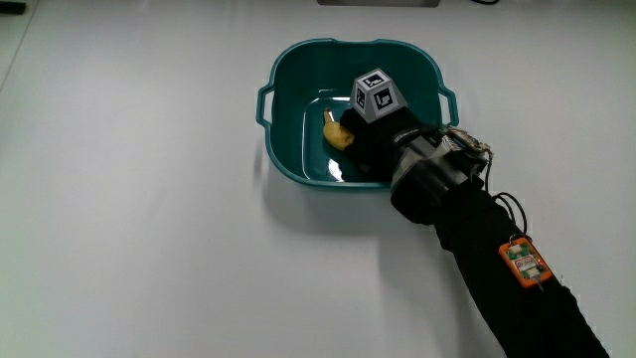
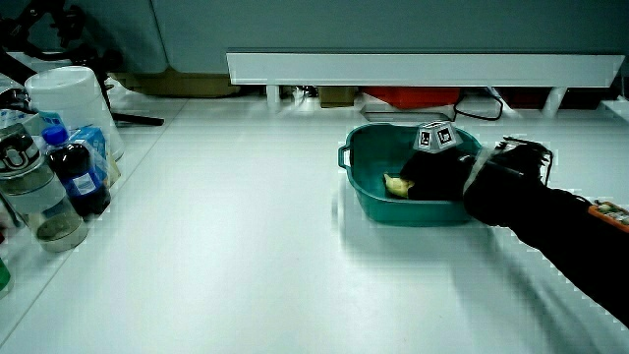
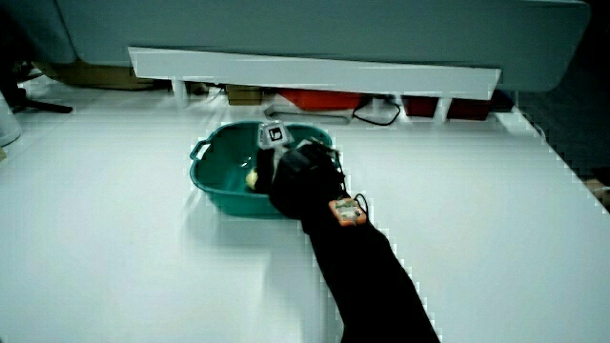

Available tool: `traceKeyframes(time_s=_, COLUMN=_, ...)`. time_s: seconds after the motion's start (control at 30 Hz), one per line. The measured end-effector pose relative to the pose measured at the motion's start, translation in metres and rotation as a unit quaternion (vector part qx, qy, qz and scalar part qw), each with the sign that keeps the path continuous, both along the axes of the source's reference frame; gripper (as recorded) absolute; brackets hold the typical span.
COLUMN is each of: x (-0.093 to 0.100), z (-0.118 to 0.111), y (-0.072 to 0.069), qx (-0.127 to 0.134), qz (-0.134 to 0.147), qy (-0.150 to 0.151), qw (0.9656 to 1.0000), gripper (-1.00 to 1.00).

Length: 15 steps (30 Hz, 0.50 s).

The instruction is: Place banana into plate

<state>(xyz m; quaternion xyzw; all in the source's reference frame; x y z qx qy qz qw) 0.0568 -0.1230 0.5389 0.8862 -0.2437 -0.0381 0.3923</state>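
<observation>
A yellow banana (image 1: 337,132) lies inside a teal basin (image 1: 298,80) with two side handles, the vessel that stands for the plate in this scene, on a white table (image 1: 129,219). The fruit rests on the basin's floor, touching the fingertips of the black-gloved hand (image 1: 370,144), which reaches down into the basin over the rim nearest the person. The fingers are hidden under the hand and its patterned cube (image 1: 376,95), so it cannot be told whether they are pinching the banana or merely lying against it. In both side views the banana (image 2: 395,184) shows as a small yellow shape low in the basin (image 2: 369,202), just beside the glove (image 2: 437,175). The dark forearm (image 1: 497,268) stretches from the basin toward the person, an orange tag (image 1: 524,263) fixed to the sleeve. At the table's edge in a side view stand bottles (image 2: 79,172) and a white container (image 2: 71,103), well apart from the basin.
</observation>
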Motion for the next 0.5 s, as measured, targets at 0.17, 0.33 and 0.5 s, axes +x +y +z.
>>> traceKeyframes(time_s=0.17, x=-0.0045, z=0.0023, y=0.0042, qx=-0.004, qz=-0.013, qy=0.012, qw=0.9998, gripper=0.00)
traceKeyframes(time_s=0.33, x=-0.0066, z=0.0042, y=0.0075, qx=0.000, qz=-0.017, qy=0.023, qw=0.9996, gripper=-0.06)
traceKeyframes(time_s=0.5, x=-0.0063, z=0.0057, y=0.0080, qx=-0.004, qz=-0.020, qy=0.021, qw=0.9996, gripper=-0.23)
